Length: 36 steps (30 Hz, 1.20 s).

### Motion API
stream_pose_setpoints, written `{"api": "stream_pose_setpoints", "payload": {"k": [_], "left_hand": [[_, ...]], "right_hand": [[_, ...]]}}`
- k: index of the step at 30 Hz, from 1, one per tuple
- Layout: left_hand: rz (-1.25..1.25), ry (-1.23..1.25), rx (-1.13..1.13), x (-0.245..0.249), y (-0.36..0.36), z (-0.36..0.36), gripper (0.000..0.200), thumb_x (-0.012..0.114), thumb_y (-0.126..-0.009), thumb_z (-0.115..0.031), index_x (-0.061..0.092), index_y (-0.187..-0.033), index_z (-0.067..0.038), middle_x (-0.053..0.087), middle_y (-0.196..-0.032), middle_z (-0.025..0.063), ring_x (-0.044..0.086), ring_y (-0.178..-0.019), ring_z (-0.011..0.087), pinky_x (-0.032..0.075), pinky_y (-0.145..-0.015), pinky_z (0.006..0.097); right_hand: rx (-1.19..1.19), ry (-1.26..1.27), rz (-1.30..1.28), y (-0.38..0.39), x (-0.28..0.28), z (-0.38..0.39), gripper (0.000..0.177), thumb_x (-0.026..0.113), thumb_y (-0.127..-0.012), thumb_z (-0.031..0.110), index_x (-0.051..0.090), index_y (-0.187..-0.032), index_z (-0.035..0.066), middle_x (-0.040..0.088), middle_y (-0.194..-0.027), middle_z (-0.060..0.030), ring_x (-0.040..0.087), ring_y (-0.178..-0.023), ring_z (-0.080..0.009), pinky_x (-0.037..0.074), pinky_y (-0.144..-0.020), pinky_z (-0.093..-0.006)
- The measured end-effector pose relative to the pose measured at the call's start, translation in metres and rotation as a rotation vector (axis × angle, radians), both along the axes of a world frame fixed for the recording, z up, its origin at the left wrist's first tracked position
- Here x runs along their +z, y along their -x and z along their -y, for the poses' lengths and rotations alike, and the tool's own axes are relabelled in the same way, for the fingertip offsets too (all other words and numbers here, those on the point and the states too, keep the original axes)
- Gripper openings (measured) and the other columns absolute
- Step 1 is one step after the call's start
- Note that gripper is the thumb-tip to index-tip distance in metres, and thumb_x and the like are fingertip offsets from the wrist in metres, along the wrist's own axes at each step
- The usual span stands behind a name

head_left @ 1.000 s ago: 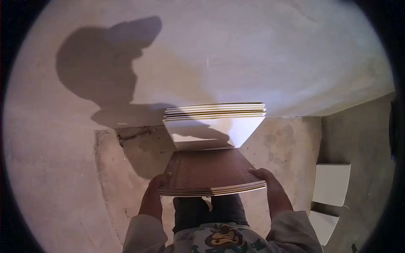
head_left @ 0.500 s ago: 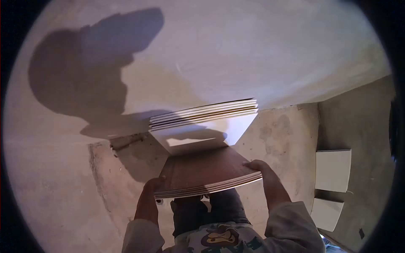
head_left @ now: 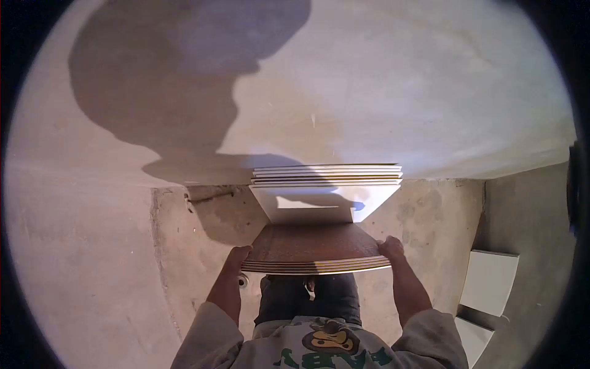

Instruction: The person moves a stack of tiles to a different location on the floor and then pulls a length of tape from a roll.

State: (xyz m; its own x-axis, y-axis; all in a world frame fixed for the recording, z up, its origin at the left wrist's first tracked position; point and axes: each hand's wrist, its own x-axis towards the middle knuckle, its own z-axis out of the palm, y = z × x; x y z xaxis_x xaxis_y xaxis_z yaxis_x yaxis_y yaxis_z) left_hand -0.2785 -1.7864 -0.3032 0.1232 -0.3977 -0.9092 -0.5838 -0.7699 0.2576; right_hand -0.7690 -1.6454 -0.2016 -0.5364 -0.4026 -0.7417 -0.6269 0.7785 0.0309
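Observation:
Between my hands is a stack of several large tiles [head_left: 316, 243], its reddish-brown face turned up toward me and its layered edges nearest my body. My left hand [head_left: 239, 254] is closed on the stack's left near corner. At the opposite corner my right hand [head_left: 391, 247] grips it, thumb over the brown face. The far edge of the stack meets the foot of another stack of white-faced tiles [head_left: 307, 212], which leans against the wall just ahead. Most of my fingers are hidden under the tiles.
A bare plastered wall [head_left: 369, 111] rises in front, with a large head shadow on it. Two pale tiles [head_left: 490, 281] [head_left: 473, 341] lean along the right wall. A small round object [head_left: 243, 281] lies on the concrete floor [head_left: 424, 215] by my left forearm.
The view has turned, so both tile stacks now appear level instead of slanted. The head shadow has shifted right on the wall. Both hands keep their hold on the tiles.

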Motion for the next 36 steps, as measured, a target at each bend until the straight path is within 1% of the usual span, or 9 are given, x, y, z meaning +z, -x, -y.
{"api": "stream_pose_setpoints", "payload": {"k": [5, 7, 16, 18, 23, 28, 31, 32, 36], "left_hand": [[0.106, 0.521, -0.137, 0.093, 0.06, 0.005, 0.037, 0.054, -0.076, -0.033, 0.063, -0.092, -0.001, 0.062, -0.091, 0.0211, 0.06, -0.089, 0.0328, 0.045, -0.078, 0.0383], [0.134, 0.648, -0.102, 0.109, 0.07, 0.008, 0.04, 0.052, -0.077, -0.036, 0.062, -0.094, -0.002, 0.062, -0.092, 0.0203, 0.059, -0.091, 0.0335, 0.044, -0.08, 0.0382], [-0.094, 0.822, 0.103, 0.072, 0.064, 0.029, 0.05, 0.044, -0.085, -0.045, 0.058, -0.102, -0.001, 0.061, -0.092, 0.0201, 0.056, -0.091, 0.0363, 0.042, -0.081, 0.0395], [-0.051, 1.052, -0.098, 0.063, 0.059, 0.026, 0.05, 0.041, -0.086, -0.045, 0.055, -0.109, -0.002, 0.058, -0.1, 0.0217, 0.054, -0.096, 0.0371, 0.041, -0.083, 0.0402], [0.098, 0.777, -0.159, 0.056, 0.018, -0.036, 0.034, 0.04, -0.09, -0.029, 0.051, -0.112, -0.005, 0.055, -0.108, 0.0204, 0.052, -0.1, 0.0358, 0.043, -0.083, 0.0404], [0.229, 0.545, -0.452, 0.055, -0.054, -0.123, 0.03, 0.04, -0.089, -0.025, 0.057, -0.097, -0.002, 0.061, -0.09, 0.0191, 0.058, -0.084, 0.0354, 0.045, -0.075, 0.0443], [0.224, 0.161, 0.034, 0.063, -0.084, -0.158, 0.04, 0.04, -0.088, -0.034, 0.061, -0.083, 0.0, 0.062, -0.083, 0.0206, 0.058, -0.081, 0.038, 0.043, -0.075, 0.0473], [0.239, 0.324, 0.022, 0.019, -0.108, -0.189, 0.05, 0.04, -0.086, -0.043, 0.062, -0.075, 0.001, 0.061, -0.084, 0.0222, 0.057, -0.083, 0.0396, 0.042, -0.077, 0.0479], [0.175, 0.279, 0.042, 0.042, -0.112, -0.201, 0.047, 0.043, -0.085, -0.042, 0.061, -0.09, 0.001, 0.062, -0.089, 0.0219, 0.06, -0.082, 0.0331, 0.046, -0.073, 0.0403]], "right_hand": [[0.452, 0.747, -0.032, -0.073, -0.042, -0.011, 0.047, 0.058, -0.077, 0.034, 0.052, -0.112, 0.002, 0.052, -0.113, -0.0195, 0.046, -0.11, -0.032, 0.032, -0.098, -0.0399], [0.634, 0.735, 0.226, -0.113, 0.03, 0.022, 0.057, 0.055, -0.078, 0.037, 0.043, -0.12, 0.0, 0.043, -0.119, -0.0222, 0.038, -0.115, -0.035, 0.023, -0.103, -0.0461], [0.731, 0.879, -0.035, -0.135, 0.011, 0.062, 0.072, 0.062, -0.075, 0.027, 0.028, -0.13, -0.004, 0.034, -0.122, -0.0226, 0.03, -0.117, -0.0402, 0.021, -0.103, -0.0504], [0.682, 0.843, -0.056, -0.137, 0.003, 0.071, 0.07, 0.06, -0.076, 0.019, 0.025, -0.132, -0.002, 0.03, -0.126, -0.0239, 0.027, -0.12, -0.0419, 0.022, -0.103, -0.0491], [0.707, 0.855, -0.131, -0.14, -0.007, 0.084, 0.067, 0.057, -0.079, 0.016, 0.023, -0.133, -0.002, 0.027, -0.132, -0.0222, 0.022, -0.125, -0.0398, 0.023, -0.104, -0.043], [0.7, 0.697, -0.186, -0.142, -0.009, 0.1, 0.065, 0.054, -0.081, 0.015, 0.02, -0.134, -0.003, 0.026, -0.135, -0.0232, 0.02, -0.127, -0.0398, 0.023, -0.104, -0.0419], [0.741, 0.655, -0.182, -0.143, -0.017, 0.104, 0.064, 0.051, -0.081, 0.013, 0.019, -0.132, -0.008, 0.024, -0.135, -0.0272, 0.02, -0.127, -0.0421, 0.022, -0.104, -0.0427], [0.788, 0.62, -0.269, -0.145, -0.018, 0.108, 0.063, 0.049, -0.08, 0.011, 0.02, -0.131, -0.01, 0.023, -0.134, -0.0289, 0.02, -0.126, -0.0432, 0.021, -0.105, -0.0431], [0.842, 0.584, -0.386, -0.159, -0.02, 0.104, 0.058, 0.042, -0.08, 0.008, 0.02, -0.131, -0.011, 0.019, -0.135, -0.0309, 0.021, -0.125, -0.0447, 0.022, -0.104, -0.0454]]}}
